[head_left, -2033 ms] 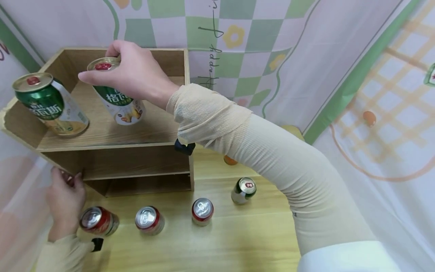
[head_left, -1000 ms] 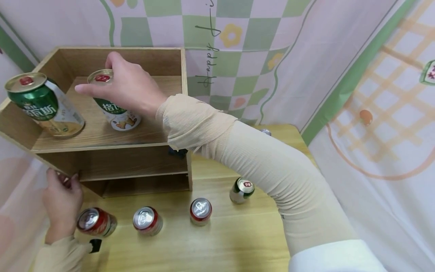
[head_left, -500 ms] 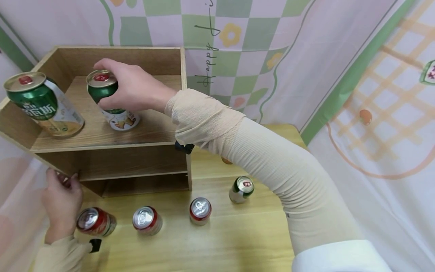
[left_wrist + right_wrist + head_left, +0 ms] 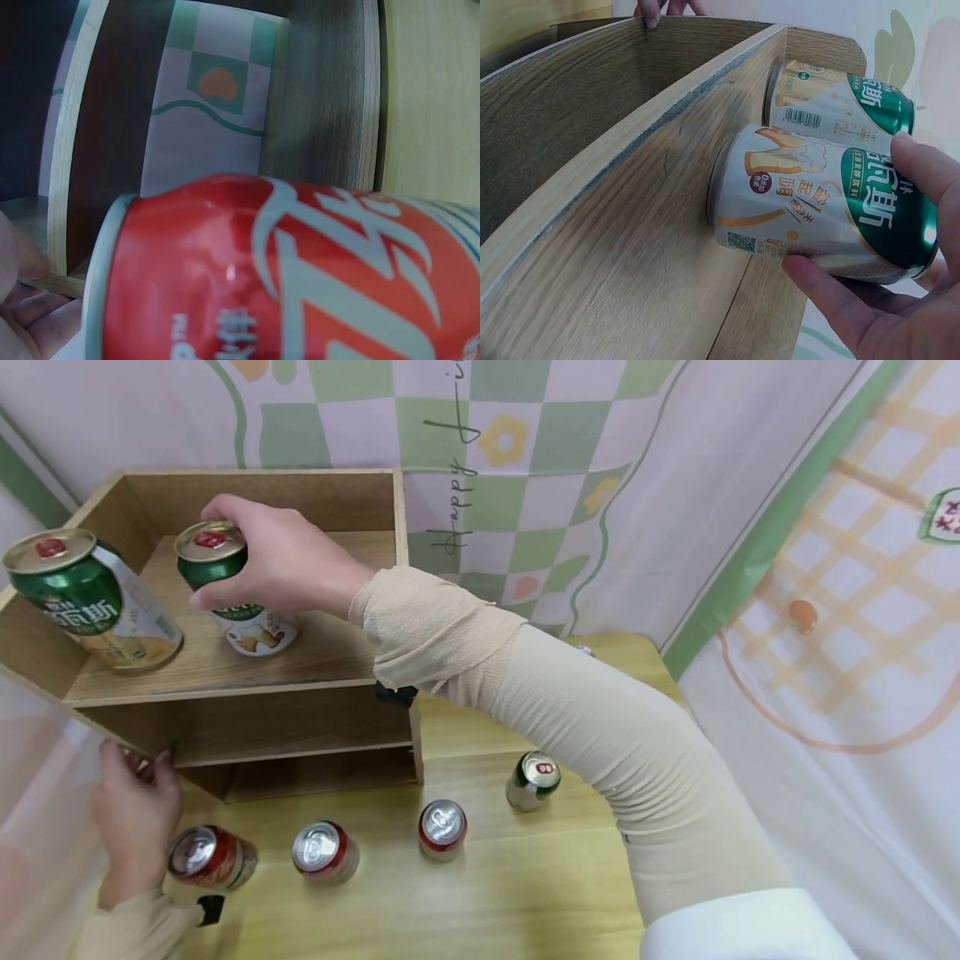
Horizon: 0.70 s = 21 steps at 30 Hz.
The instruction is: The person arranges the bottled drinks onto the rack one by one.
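Observation:
A wooden shelf unit [image 4: 300,672] stands on the table. On its top board, my right hand [image 4: 281,556] grips a green and white drink can [image 4: 258,631], thumb on the near side and fingers behind; the right wrist view shows this can [image 4: 802,195] with its base right at the board. A matching can [image 4: 97,602] stands to its left, near the side panel. My left hand [image 4: 138,818] pinches the lower left side edge of the shelf unit. Just beside that hand is a red soda can [image 4: 217,860], which fills the lower left wrist view.
Two more red cans with silver tops, one left [image 4: 326,852] and one right [image 4: 442,828], stand on the table [image 4: 487,902] before the shelf. A small green can [image 4: 534,781] stands to their right. Patterned cloth [image 4: 510,510] hangs behind.
The held can has come down slightly onto the top board. My right thumb has shifted from near its rim down to its side. My left hand stays on the shelf edge.

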Tool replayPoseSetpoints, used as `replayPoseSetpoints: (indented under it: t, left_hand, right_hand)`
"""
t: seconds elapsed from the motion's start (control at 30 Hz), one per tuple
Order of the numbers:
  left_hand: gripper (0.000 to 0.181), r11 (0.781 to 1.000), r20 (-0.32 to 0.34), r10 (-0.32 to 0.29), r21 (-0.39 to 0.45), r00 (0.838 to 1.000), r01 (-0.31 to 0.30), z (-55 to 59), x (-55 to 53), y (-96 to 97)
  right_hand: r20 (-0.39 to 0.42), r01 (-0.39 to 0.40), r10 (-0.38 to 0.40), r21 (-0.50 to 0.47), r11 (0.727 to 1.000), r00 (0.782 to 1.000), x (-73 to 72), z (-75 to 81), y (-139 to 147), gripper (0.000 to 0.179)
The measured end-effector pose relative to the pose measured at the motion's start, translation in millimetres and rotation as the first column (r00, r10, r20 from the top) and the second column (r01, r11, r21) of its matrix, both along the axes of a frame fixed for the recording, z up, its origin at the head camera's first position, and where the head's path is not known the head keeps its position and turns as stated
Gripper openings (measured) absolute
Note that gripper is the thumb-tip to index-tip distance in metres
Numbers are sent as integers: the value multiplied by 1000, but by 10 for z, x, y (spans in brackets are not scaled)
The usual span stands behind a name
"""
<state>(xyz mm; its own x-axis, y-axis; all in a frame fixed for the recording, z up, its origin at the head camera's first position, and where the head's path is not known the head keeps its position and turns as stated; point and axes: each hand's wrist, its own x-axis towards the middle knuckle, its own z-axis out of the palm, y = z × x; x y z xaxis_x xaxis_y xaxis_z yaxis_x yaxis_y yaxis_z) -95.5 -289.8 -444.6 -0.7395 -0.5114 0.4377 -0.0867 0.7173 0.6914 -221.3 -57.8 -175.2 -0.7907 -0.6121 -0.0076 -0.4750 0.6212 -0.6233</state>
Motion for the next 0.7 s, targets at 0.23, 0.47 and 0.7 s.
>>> replayPoseSetpoints:
  t: [0.23, 0.47, 0.7]
  left_hand:
    - [31, 1000, 5, -3, -8, 1000, 3, 17, 18, -3]
    - [31, 1000, 6, 4, -13, 1000, -4, 29, 20, 9]
    - [31, 1000, 1, 4, -5, 1000, -4, 31, 17, 29]
  right_hand:
    - [-11, 12, -12, -6, 1000, 1000, 6, -23, -40, 81]
    - [-14, 22, -22, -22, 1000, 1000, 24, -45, -46, 80]
    - [-29, 28, -28, -13, 1000, 999, 36, -47, -66, 81]
